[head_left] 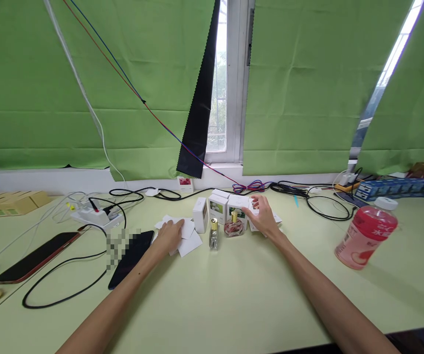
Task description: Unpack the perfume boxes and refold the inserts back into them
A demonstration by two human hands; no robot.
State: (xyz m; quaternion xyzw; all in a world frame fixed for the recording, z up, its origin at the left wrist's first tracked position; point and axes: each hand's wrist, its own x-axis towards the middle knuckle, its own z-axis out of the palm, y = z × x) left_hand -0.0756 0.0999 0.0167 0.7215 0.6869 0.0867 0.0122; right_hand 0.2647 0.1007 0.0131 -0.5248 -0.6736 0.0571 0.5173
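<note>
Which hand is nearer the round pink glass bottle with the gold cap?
Your right hand is nearer: just right of the round pink glass bottle, fingers at the small white cardboard boxes. Your left hand is farther off, left of the bottle, on flat white paper pieces.

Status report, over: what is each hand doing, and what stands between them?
Left hand on loose white papers. Right hand at right end of white boxes, grip unclear. Between: clear bottle, pink bottle.

Two small glass bottles [214,237], one pink drink bottle [367,235], two hands [170,236]
</note>
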